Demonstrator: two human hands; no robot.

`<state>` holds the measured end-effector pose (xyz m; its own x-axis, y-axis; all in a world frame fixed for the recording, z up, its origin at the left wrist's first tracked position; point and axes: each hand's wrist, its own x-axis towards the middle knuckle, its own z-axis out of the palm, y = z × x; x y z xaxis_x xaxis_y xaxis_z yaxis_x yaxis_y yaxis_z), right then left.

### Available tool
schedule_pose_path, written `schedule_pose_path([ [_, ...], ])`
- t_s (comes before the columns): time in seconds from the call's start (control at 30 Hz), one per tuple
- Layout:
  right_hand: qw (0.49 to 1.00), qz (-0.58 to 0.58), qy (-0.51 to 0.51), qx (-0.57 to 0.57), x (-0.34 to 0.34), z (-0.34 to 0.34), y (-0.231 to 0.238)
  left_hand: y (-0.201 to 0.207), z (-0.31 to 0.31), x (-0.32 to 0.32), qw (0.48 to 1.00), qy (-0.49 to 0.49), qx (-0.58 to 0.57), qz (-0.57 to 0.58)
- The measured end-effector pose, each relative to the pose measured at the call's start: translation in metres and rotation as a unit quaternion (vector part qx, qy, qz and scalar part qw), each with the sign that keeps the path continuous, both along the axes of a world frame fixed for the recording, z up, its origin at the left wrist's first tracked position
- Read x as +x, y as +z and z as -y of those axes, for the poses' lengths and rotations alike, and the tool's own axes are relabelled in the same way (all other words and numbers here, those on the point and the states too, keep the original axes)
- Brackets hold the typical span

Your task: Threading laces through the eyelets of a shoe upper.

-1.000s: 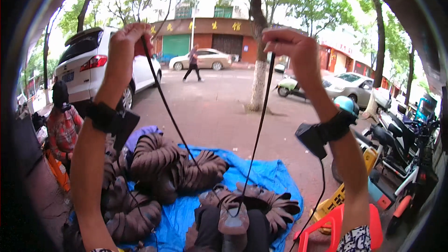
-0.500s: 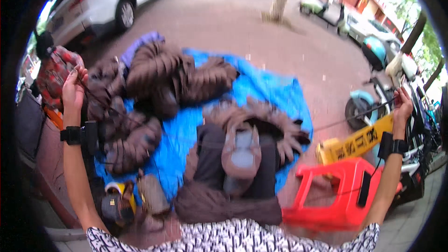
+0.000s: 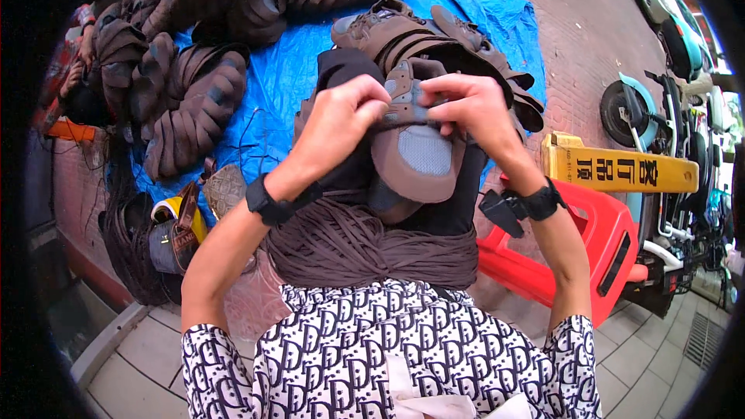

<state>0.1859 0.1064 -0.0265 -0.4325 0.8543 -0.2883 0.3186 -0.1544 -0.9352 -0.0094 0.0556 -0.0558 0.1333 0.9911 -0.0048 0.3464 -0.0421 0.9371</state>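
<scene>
A brown shoe upper (image 3: 419, 167) with a grey mesh toe rests across my dark-trousered lap, toe toward me. My left hand (image 3: 334, 120) is closed in a pinch at the left side of its eyelet strip. From the other side my right hand (image 3: 469, 105) pinches close to the eyelets. The thin brown shoelace between them is mostly covered by my fingers. A thick bundle of brown laces (image 3: 372, 244) lies over my lap nearest my body. Beyond the upper, more brown uppers (image 3: 388, 27) are heaped on a blue tarp (image 3: 272, 93).
Stacked uppers (image 3: 198, 112) fill the tarp's left side. A yellow and dark bag (image 3: 174, 240) sits left of my knees. To the right are an upturned red stool (image 3: 594, 244), a yellow sign box (image 3: 621, 167) and parked scooters (image 3: 632, 112). Another person's hand shows at far left.
Both hands have come in from wide apart, where a lace stretched between them, and now meet over the upper's eyelets. The view has tipped down toward my lap.
</scene>
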Motion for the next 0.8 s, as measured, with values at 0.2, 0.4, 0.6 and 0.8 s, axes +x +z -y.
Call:
schedule_pose_path([
  [0.2,0.987,-0.052,-0.027,-0.151,-0.008,0.03,-0.014,-0.001,0.022,0.001,1.0,-0.01,-0.018,-0.011],
  [0.4,0.979,-0.113,-0.052,-0.159,-0.006,0.039,-0.01,0.002,0.034,0.013,0.992,0.027,0.076,-0.096],
  [0.6,0.972,-0.162,-0.059,-0.16,-0.01,0.037,-0.008,0.004,0.034,0.018,0.967,0.047,0.18,-0.175],
  [0.8,0.971,-0.182,-0.07,-0.141,-0.011,0.038,-0.011,0.005,0.035,0.02,0.955,0.074,0.218,-0.187],
])
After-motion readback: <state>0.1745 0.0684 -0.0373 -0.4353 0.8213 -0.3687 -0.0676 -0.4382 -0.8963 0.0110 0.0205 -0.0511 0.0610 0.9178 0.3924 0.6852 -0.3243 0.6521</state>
